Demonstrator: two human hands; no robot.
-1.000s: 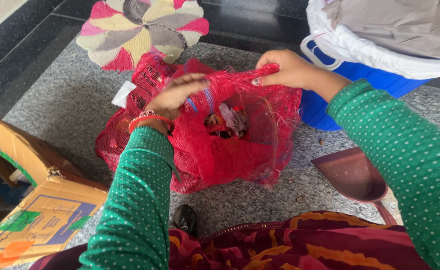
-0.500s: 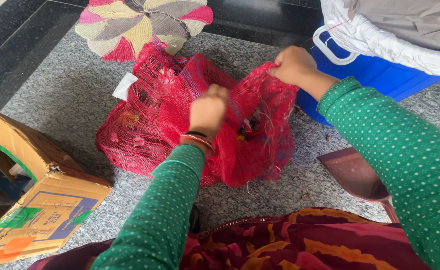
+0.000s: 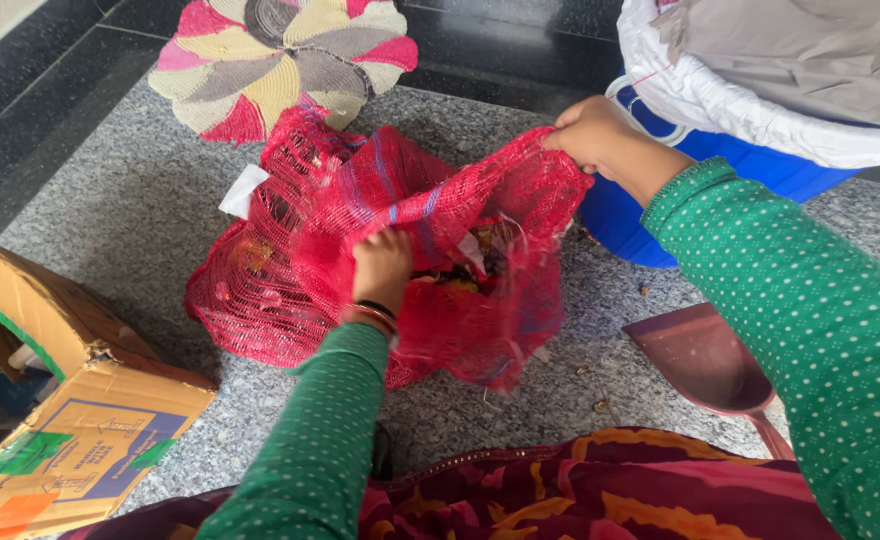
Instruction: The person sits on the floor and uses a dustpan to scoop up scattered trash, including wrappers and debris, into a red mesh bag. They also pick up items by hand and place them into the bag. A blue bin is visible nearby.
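A red mesh sack (image 3: 290,270) lies on the grey speckled floor (image 3: 120,200), its mouth held apart. Scraps of paper and other waste show inside the opening. My left hand (image 3: 382,267) grips the near edge of the sack's mouth, fingers closed in the mesh. At the far right edge of the mouth, my right hand (image 3: 592,133) pinches the mesh and lifts it. Both arms wear green dotted sleeves.
A blue bin (image 3: 660,215) with a white liner stands at the upper right. A brown dustpan (image 3: 705,355) lies at the right. An open cardboard box (image 3: 70,400) sits at the left. A round multicoloured mat (image 3: 285,60) lies beyond the sack.
My left hand has moved from the top of the sack down to the near edge of its mouth. My right hand keeps its hold on the far edge.
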